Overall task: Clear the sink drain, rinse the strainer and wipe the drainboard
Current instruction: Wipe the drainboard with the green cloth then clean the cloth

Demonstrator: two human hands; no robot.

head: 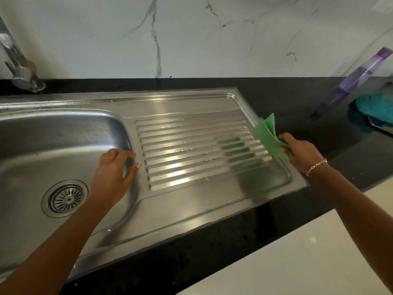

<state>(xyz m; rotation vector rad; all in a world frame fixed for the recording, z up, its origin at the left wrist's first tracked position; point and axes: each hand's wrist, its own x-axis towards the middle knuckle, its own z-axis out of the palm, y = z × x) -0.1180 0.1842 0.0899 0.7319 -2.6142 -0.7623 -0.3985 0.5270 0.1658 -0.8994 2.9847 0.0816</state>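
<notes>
Wiping the drainboard (191, 145) comes next.
The right hand (302, 152) pinches a green cloth (268, 133) at the drainboard's right edge; the left hand (114, 173) rests spread beside the sink (53, 135). Press flat and wipe along the grooves to catch the drops.

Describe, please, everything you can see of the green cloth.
The cloth is a thin, soft-looking green sheet, folded or bunched into loose layers. The right hand pinches its lower end, so its free edges fan upward and leftward. It is held above the right edge of the drainboard, and its green reflection shows in the ribbed steel below. Only the hand visibly touches it; whether it brushes the steel cannot be told.
</notes>
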